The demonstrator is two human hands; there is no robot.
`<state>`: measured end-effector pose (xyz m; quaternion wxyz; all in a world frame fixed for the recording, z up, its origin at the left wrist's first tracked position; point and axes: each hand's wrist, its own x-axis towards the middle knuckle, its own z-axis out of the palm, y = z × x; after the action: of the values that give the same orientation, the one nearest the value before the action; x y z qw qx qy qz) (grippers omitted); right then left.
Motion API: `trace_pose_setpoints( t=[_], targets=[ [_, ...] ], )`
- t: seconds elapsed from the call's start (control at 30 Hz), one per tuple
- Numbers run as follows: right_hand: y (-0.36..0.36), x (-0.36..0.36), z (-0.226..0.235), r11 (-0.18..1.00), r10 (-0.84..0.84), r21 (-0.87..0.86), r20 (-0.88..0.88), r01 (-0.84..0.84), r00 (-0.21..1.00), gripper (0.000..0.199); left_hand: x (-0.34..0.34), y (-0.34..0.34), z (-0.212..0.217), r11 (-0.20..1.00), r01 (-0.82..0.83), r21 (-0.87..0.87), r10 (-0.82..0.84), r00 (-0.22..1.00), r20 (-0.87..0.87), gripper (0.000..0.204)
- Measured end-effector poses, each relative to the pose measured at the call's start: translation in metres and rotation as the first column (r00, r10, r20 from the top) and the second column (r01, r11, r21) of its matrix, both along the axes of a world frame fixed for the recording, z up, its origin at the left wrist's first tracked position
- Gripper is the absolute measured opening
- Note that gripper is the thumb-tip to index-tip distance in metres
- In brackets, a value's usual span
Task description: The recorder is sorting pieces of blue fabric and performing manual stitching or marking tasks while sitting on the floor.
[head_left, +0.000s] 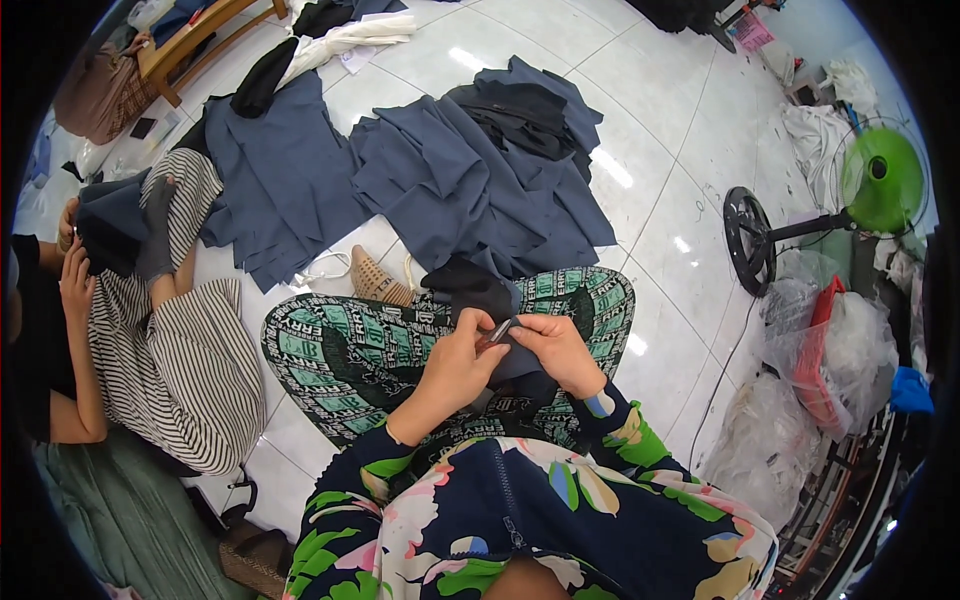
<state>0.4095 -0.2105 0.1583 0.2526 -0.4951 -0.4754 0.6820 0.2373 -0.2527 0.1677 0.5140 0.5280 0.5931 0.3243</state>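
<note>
In the middle of the view, my left hand (pixel 458 362) is closed around small thread snips (pixel 502 328), with metal blades and a hint of reddish handle. The blades point up and right, toward my right fingertips. My right hand (pixel 560 350) pinches the edge of a dark grey-blue cloth piece (pixel 520 364), close beside the blades. This cloth hangs over my lap, and its black part (pixel 470 283) lies beyond my fingers. Both hands are over my crossed legs, in green and black patterned trousers (pixel 345 355). The exact cut point is hidden by my fingers.
Piles of grey-blue cloth pieces (pixel 440 185) cover the tiled floor ahead. On the left sits another person in striped trousers (pixel 190 375), holding dark cloth (pixel 112 215). To the right stand a green fan (pixel 882 180) and plastic bags (pixel 765 430). A wooden bench (pixel 190 45) is far left.
</note>
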Motion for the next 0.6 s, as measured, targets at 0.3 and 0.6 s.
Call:
trace_pose_setpoints(
  t=[0.3, 0.6],
  targets=[
    [0.0000, -0.0002, 0.0011, 1.000, -0.020, 0.009, 0.028, 0.020, 0.999, 0.017, -0.0006, -0.0004, -0.0010, 1.000, 0.001, -0.029, -0.001, 1.000, 0.011, 0.032],
    [-0.0014, 0.0012, -0.0041, 0.991, 0.072, 0.107, 0.098, -0.082, 0.993, 0.018, 0.0003, 0.0006, -0.0007, 0.999, 0.010, -0.031, -0.010, 1.000, -0.002, 0.032]
  ],
)
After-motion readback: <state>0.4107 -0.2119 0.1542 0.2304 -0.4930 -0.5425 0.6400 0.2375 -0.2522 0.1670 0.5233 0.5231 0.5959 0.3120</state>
